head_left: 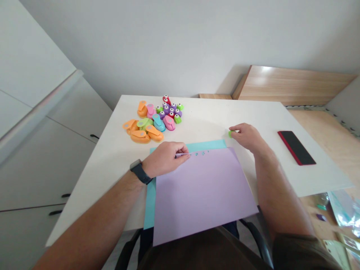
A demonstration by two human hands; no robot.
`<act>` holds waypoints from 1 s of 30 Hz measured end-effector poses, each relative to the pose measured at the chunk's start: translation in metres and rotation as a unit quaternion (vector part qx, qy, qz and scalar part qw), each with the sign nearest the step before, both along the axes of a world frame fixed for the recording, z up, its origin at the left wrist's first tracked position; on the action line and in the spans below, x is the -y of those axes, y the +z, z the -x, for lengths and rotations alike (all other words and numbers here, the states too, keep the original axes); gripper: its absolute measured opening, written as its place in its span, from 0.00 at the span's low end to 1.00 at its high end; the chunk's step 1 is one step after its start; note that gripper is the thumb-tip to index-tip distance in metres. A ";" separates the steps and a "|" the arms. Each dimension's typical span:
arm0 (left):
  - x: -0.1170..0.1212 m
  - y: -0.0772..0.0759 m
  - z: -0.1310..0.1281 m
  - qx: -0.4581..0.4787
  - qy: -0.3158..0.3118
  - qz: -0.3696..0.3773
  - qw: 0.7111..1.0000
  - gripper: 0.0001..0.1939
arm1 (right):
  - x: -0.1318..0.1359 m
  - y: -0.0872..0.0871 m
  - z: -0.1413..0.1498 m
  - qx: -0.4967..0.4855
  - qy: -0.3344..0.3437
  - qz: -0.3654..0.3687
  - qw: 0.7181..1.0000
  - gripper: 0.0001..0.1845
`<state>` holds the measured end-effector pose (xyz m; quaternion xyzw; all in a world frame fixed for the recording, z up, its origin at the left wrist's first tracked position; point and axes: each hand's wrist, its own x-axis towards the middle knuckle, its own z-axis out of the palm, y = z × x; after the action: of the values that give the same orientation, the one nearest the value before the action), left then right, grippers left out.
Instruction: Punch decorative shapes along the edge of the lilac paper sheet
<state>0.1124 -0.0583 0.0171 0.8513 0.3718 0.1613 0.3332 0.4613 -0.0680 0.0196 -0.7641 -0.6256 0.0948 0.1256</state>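
Lilac paper [202,191] lies over a blue sheet [150,202], overhanging the table [208,120]'s near edge. The left hand [168,157] pinches its far edge between thumb and fingers, just left of small cut-outs [203,153]. Beyond its far right corner, the right hand [246,137] grips a partly hidden green punch [230,134].

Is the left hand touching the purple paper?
Touching: the head view shows the left hand pinching the purple paper at its far edge between thumb and fingers.
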 end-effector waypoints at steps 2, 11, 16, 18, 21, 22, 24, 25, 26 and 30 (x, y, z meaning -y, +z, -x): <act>0.000 0.000 0.000 0.000 0.000 0.000 1.000 0.10 | -0.001 -0.002 -0.001 0.009 0.011 0.001 1.000 0.20; -0.001 -0.001 0.001 0.000 0.001 0.002 1.000 0.10 | -0.001 -0.007 -0.007 0.013 -0.028 -0.023 0.999 0.17; 0.001 0.001 0.001 0.001 0.010 0.003 1.000 0.10 | 0.000 -0.005 -0.003 0.030 -0.057 -0.087 0.994 0.19; 0.001 0.002 0.000 0.004 0.013 0.006 1.000 0.10 | 0.001 -0.002 0.003 0.023 -0.062 -0.156 0.985 0.18; 0.002 0.004 0.001 0.011 0.016 0.009 1.000 0.10 | 0.006 0.006 0.017 -0.034 0.007 -0.219 0.975 0.17; 0.002 0.004 0.001 0.013 0.017 0.007 1.000 0.11 | 0.008 0.008 0.022 -0.060 0.043 -0.213 0.974 0.17; 0.002 0.004 0.002 0.017 0.021 0.004 1.000 0.11 | 0.012 0.010 0.033 -0.107 0.110 -0.175 0.973 0.16; 0.002 0.003 0.002 0.019 0.023 0.002 1.000 0.11 | 0.014 0.010 0.038 -0.125 0.138 -0.151 0.971 0.15; 0.001 0.003 0.002 0.023 0.025 0.002 0.999 0.11 | 0.016 0.009 0.043 -0.137 0.165 -0.131 0.968 0.14; 0.000 0.003 0.004 0.033 0.026 -0.002 0.999 0.11 | 0.018 0.004 0.051 -0.143 0.264 -0.084 0.950 0.11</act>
<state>0.1087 -0.0579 0.0201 0.8362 0.3826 0.1987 0.3388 0.4101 -0.0861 0.0236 -0.5369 -0.7859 0.1805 0.2480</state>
